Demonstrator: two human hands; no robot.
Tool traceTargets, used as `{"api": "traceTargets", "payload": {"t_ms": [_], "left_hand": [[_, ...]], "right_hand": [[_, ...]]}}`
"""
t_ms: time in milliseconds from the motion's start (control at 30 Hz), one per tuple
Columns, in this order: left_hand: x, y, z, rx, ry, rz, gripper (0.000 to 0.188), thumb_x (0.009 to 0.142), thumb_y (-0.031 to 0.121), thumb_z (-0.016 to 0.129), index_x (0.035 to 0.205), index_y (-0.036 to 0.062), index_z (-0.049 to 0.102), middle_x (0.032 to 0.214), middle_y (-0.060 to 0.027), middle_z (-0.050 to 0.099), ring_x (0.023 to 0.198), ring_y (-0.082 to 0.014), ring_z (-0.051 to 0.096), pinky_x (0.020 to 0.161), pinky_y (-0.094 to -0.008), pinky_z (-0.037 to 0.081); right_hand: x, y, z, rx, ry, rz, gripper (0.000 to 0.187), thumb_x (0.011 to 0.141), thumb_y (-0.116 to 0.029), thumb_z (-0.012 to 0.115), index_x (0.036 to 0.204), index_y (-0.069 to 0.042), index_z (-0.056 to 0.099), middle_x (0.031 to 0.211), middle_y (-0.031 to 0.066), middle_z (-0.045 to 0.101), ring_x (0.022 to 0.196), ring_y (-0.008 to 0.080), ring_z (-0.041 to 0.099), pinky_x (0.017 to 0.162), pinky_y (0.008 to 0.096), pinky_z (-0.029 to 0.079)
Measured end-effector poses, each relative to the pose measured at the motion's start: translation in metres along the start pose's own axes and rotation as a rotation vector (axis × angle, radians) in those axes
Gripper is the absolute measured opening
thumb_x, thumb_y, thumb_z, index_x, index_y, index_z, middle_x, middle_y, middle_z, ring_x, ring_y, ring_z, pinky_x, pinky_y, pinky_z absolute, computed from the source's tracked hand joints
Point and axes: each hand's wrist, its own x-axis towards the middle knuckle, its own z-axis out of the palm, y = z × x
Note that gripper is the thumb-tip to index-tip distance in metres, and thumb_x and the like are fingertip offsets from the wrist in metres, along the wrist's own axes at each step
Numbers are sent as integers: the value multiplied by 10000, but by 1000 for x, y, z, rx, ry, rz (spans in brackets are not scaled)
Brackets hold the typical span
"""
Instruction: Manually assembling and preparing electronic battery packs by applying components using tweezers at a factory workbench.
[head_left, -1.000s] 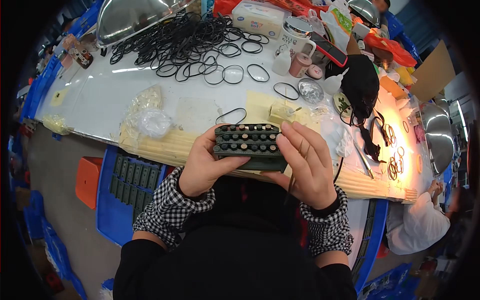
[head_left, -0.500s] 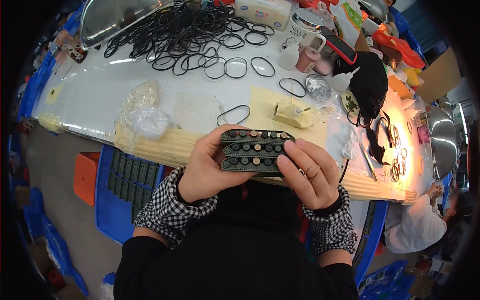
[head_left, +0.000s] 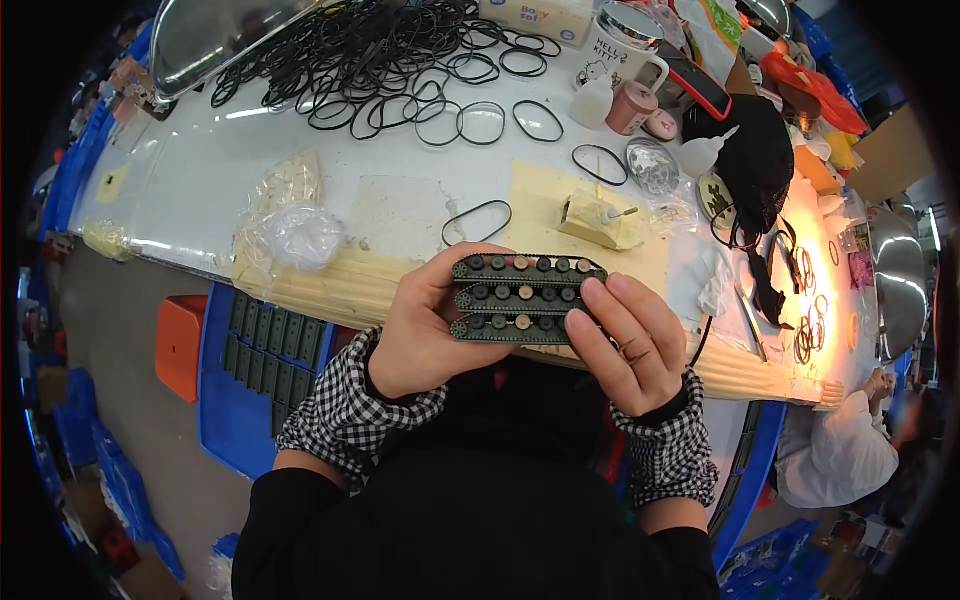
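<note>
Three dark green toy tank tracks (head_left: 525,293), each with a row of small black and tan wheels, are held one above another in front of me, at the table's near edge. My left hand (head_left: 428,325) is wrapped round their left ends, its thumb underneath. On their right ends press the fingers of my right hand (head_left: 635,350); its thumb is hidden. Just beyond the tracks, a single black rubber loop (head_left: 477,222) lies on the table. Close by on its right is a yellowish block (head_left: 597,222) with a metal pin sticking out.
Black rubber loops (head_left: 350,65) are heaped at the back. A crumpled plastic bag (head_left: 300,240) lies left, a mug (head_left: 610,55) and phone (head_left: 700,85) back right. A lamp lights the right side. Blue crates (head_left: 225,430) of green parts and an orange stool (head_left: 180,350) stand below; another person (head_left: 840,450) sits right.
The view has shifted a little, so the table and hands appear slightly farther right. Both hands keep their hold on the stacked tracks, with hardly any change in grip.
</note>
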Motion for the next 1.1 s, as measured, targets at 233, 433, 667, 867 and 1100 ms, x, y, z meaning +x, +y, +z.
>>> {"api": "traceTargets", "payload": {"t_ms": [233, 433, 667, 867, 1100], "left_hand": [[3, -3, -3, 28, -17, 111, 614, 727, -91, 763, 1274, -25, 493, 1269, -133, 601, 1144, -174, 601, 974, -321, 504], [17, -8, -14, 184, 61, 335, 639, 724, -94, 769, 1297, -40, 491, 1278, -153, 582, 1149, -194, 600, 974, -309, 503], [27, -20, -15, 255, 102, 380, 621, 737, -90, 760, 1300, -33, 505, 1276, -162, 573, 1150, -208, 595, 978, -310, 501], [29, -26, -18, 267, 79, 378, 612, 740, -67, 767, 1289, -38, 498, 1303, -181, 563, 1167, -226, 590, 998, -328, 488], [30, -29, -18, 239, 66, 389, 598, 742, -66, 762, 1278, -42, 497, 1318, -207, 552, 1226, -271, 559, 1037, -369, 463]], "right_hand": [[-6, 4, 0, 48, 19, 48, 274, 900, -183, 649, 1140, -50, 633, 1131, 160, 673, 1049, 299, 634, 909, 400, 553], [-9, 24, -4, 179, 173, 555, 213, 905, -100, 641, 1108, -34, 644, 1041, 168, 691, 1000, 312, 642, 869, 401, 506], [-9, 53, 24, 62, 32, 708, 228, 813, -59, 737, 1030, -33, 672, 834, 141, 651, 937, 340, 627, 800, 380, 496], [-10, 59, 38, 105, 73, 674, 148, 793, -44, 740, 909, -24, 652, 801, 107, 644, 783, 272, 589, 694, 360, 471], [-10, 56, 37, 133, 87, 731, 129, 791, -30, 740, 870, -18, 638, 756, 83, 625, 695, 250, 559, 626, 334, 443]]}}
